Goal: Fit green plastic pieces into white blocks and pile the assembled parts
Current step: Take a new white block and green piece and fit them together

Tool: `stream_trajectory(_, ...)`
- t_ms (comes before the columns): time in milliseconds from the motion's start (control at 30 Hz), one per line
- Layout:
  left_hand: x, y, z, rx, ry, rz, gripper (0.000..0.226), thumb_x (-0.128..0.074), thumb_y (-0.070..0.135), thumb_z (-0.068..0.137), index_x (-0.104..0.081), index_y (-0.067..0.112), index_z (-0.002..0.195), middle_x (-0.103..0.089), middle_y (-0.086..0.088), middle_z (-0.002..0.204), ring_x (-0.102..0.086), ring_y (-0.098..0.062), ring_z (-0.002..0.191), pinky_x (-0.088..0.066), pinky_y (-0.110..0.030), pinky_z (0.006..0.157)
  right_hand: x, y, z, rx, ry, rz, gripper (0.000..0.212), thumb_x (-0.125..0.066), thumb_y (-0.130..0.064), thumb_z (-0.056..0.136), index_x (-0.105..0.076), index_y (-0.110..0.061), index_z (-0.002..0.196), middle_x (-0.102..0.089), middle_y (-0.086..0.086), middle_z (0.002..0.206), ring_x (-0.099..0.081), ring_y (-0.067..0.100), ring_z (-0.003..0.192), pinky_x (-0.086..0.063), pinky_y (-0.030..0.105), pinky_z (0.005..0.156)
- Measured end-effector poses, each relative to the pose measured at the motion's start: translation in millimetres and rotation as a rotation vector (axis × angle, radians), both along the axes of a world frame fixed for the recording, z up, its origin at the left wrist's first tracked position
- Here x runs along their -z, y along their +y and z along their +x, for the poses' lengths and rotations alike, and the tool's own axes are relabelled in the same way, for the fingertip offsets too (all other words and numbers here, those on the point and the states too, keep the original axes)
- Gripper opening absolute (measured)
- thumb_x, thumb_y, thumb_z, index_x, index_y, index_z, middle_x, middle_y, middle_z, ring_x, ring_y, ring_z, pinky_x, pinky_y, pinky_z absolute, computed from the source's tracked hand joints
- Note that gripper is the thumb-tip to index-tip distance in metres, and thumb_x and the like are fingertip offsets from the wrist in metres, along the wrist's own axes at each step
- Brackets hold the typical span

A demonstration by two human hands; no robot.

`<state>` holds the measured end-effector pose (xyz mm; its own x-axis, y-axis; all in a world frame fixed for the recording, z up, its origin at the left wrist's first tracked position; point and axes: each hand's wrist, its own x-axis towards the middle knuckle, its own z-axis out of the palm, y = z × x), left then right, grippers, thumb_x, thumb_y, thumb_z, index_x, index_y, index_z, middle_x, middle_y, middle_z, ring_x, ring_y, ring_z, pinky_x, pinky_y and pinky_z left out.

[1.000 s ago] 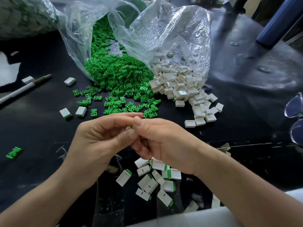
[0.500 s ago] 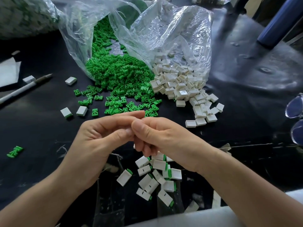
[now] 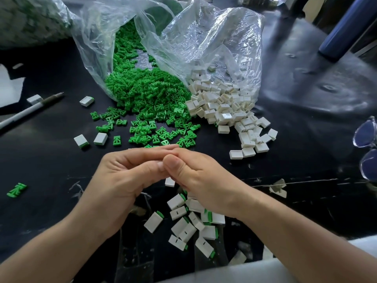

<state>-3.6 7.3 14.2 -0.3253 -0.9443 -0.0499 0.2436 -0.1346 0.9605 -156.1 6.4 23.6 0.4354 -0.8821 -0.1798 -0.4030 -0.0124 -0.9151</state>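
Note:
My left hand (image 3: 120, 180) and my right hand (image 3: 200, 176) meet above the black table, thumbs and forefingers pressed tip to tip. They pinch a small part that their fingers hide. A white block (image 3: 169, 181) shows just under my right fingers; whether it is held or lies on the table I cannot tell. Below the hands lies a pile of assembled parts (image 3: 189, 225), white with green ends. Loose green pieces (image 3: 146, 99) spill from a clear bag at the back. White blocks (image 3: 224, 107) spill from a second bag beside it.
Two assembled parts (image 3: 81, 140) and a white block (image 3: 86, 100) lie at the left, with a pen (image 3: 26, 112) and white paper (image 3: 8, 86) beyond. A stray green piece (image 3: 17, 189) lies far left. Glasses (image 3: 367, 148) sit at the right edge. A blue bottle (image 3: 344, 27) stands back right.
Both hands stayed joined and drifted slightly down and left. The green speck between the fingertips is no longer visible, and a white block now shows under my right fingers.

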Motion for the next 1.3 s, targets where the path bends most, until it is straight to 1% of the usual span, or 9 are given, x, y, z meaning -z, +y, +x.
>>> stream_trajectory(133, 1, 0, 0, -0.007, 0.024, 0.003, 0.045, -0.085, 0.043, 0.047, -0.077, 0.015, 0.081, -0.072, -0.007, 0.101, -0.068, -0.02, 0.096, -0.054, -0.022, 0.074, 0, 1, 1, 0.016, 0.015, 0.008, 0.04, -0.034, -0.036, 0.097, -0.054, -0.013, 0.123, -0.056, 0.002, 0.122, -0.051, 0.014, 0.113, -0.04, 0.038, 0.099)
stream_trajectory(567, 1, 0, 0, -0.002, 0.057, 0.03, 0.046, -0.085, 0.039, 0.048, -0.077, 0.011, 0.083, -0.072, -0.009, 0.1, -0.069, -0.02, 0.093, -0.054, -0.021, 0.072, 3, -1, 0, 0.026, -0.009, -0.02, 0.038, -0.036, -0.035, 0.097, -0.054, -0.016, 0.125, -0.056, -0.004, 0.124, -0.049, 0.008, 0.116, -0.04, 0.035, 0.101)
stream_trajectory(633, 0, -1, 0, -0.002, 0.059, 0.04, 0.048, -0.085, 0.039, 0.047, -0.076, 0.01, 0.083, -0.072, -0.011, 0.1, -0.07, -0.021, 0.092, -0.055, -0.022, 0.072, 4, -1, -1, 0.018, -0.038, -0.016, 0.04, -0.035, -0.037, 0.097, -0.053, -0.018, 0.126, -0.058, -0.019, 0.109, -0.051, -0.006, 0.103, -0.042, 0.024, 0.092)
stream_trajectory(700, -1, -1, 0, 0.004, 0.055, 0.039, 0.047, -0.084, 0.039, 0.048, -0.076, 0.01, 0.083, -0.072, -0.011, 0.099, -0.07, -0.021, 0.09, -0.055, -0.022, 0.071, 5, -1, -2, 0.015, -0.044, -0.007, 0.04, -0.035, -0.041, 0.095, -0.055, -0.019, 0.123, -0.053, -0.034, 0.075, -0.047, -0.017, 0.076, -0.037, 0.01, 0.072)
stream_trajectory(800, -3, -1, 0, 0.015, 0.042, 0.03, 0.046, -0.083, 0.039, 0.049, -0.076, 0.01, 0.084, -0.072, -0.011, 0.099, -0.07, -0.022, 0.087, -0.055, -0.023, 0.069, 5, -2, -2, 0.016, -0.041, -0.024, 0.043, -0.032, -0.051, 0.088, -0.06, -0.025, 0.109, -0.048, -0.038, 0.056, -0.045, -0.018, 0.06, -0.033, 0.009, 0.059)
stream_trajectory(933, -1, -2, 2, -0.026, -0.039, 0.026, 0.053, -0.084, 0.046, 0.046, -0.076, 0.013, 0.086, -0.072, -0.012, 0.1, -0.069, -0.027, 0.091, -0.057, -0.032, 0.077, 0, -3, -3, 0.037, 0.031, -0.146, 0.04, -0.027, -0.059, 0.078, -0.058, -0.034, 0.071, -0.049, -0.033, 0.052, -0.047, -0.012, 0.057, -0.034, 0.007, 0.055)
stream_trajectory(1033, -2, -2, 3, -0.056, -0.068, 0.017, 0.042, -0.083, 0.038, 0.047, -0.077, 0.017, 0.082, -0.074, -0.009, 0.09, -0.07, -0.019, 0.082, -0.057, -0.024, 0.066, -2, -8, -11, 0.089, 0.14, -0.249, 0.05, -0.03, -0.059, 0.081, -0.063, -0.022, 0.074, -0.052, -0.013, 0.056, -0.045, 0.001, 0.054, -0.031, 0.016, 0.05)
stream_trajectory(1133, -4, 0, 2, -0.061, -0.173, -0.016, 0.022, -0.081, 0.023, 0.056, -0.077, 0.021, 0.077, -0.073, -0.007, 0.076, -0.068, -0.013, 0.067, -0.052, -0.018, 0.055, 0, -17, -25, 0.205, 0.296, -0.338, 0.026, -0.048, -0.044, 0.089, -0.058, -0.025, 0.076, -0.049, -0.011, 0.061, -0.043, 0.002, 0.055, -0.031, 0.016, 0.051)
stream_trajectory(1300, -9, 9, -6, 0.047, -0.264, -0.025, 0.03, -0.073, 0.026, 0.05, -0.076, 0.019, 0.079, -0.071, -0.007, 0.065, -0.064, -0.007, 0.054, -0.046, -0.012, 0.047, 10, -38, -54, 0.456, 0.581, -0.487, 0.017, -0.06, -0.028, 0.088, -0.067, -0.017, 0.099, -0.049, -0.006, 0.087, -0.05, 0.014, 0.084, -0.037, 0.023, 0.078)
